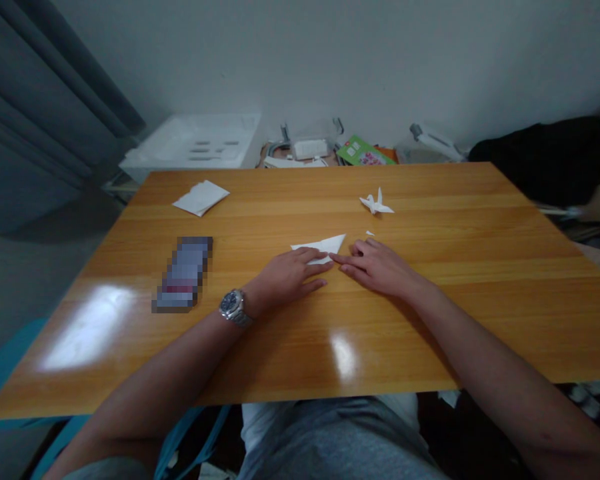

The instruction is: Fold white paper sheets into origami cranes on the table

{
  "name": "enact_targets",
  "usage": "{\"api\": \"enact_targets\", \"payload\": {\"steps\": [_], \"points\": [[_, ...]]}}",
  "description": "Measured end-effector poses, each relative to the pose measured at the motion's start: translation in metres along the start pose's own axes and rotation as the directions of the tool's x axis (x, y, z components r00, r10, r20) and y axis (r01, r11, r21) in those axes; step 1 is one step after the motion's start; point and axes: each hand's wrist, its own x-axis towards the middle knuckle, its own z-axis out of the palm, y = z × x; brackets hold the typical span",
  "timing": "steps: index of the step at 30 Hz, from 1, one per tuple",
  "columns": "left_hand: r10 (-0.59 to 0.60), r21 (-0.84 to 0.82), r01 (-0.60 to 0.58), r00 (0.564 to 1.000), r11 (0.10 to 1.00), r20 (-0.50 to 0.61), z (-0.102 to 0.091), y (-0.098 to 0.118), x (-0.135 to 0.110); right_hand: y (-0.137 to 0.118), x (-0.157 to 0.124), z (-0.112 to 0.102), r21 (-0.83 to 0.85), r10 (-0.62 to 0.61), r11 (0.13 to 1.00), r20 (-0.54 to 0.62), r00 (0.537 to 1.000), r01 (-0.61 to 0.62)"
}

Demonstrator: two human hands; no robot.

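A folded white sheet of paper (330, 245), roughly triangular, lies flat on the wooden table (280, 353) in front of me. My left hand (296, 272), below a wristwatch (234, 307), rests on the paper's left and near side with its fingers stretched out. From the right, my right hand (375, 265) touches the paper's near right edge with the extended index finger; its other fingers are partly curled. Part of the paper is hidden under the left fingers. A small paper scrap (370, 233) lies just beyond my right hand.
A folded paper crane (377, 203) stands at the back right of the table. Several folded white sheets (201, 198) lie at the back left, with a blurred phone (184, 273) nearer me. Behind the table are a white tray (200, 143) and a green booklet (363, 152).
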Motion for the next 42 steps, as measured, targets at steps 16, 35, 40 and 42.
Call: {"api": "enact_targets", "payload": {"steps": [16, 35, 40, 42], "points": [[-0.006, 0.028, 0.006, 1.000, 1.000, 0.009, 0.003, 0.000, -0.001, 0.012, 0.005, 0.007, -0.090, 0.257, 0.961, -0.060, 0.965, -0.261], [-0.022, 0.030, 0.022, 1.000, 0.999, -0.003, 0.006, -0.003, -0.003, 0.018, 0.001, 0.008, 0.114, 0.100, 0.990, -0.189, 0.977, -0.079], [-0.020, -0.003, 0.020, 1.000, 1.000, -0.004, 0.005, -0.004, -0.005, 0.007, 0.004, 0.013, 0.097, -0.051, 0.994, -0.069, 0.996, 0.058], [-0.007, -0.017, 0.007, 1.000, 1.000, 0.001, 0.004, -0.005, -0.006, 0.008, 0.003, 0.014, 0.101, -0.065, 0.992, -0.039, 0.997, 0.069]]}}
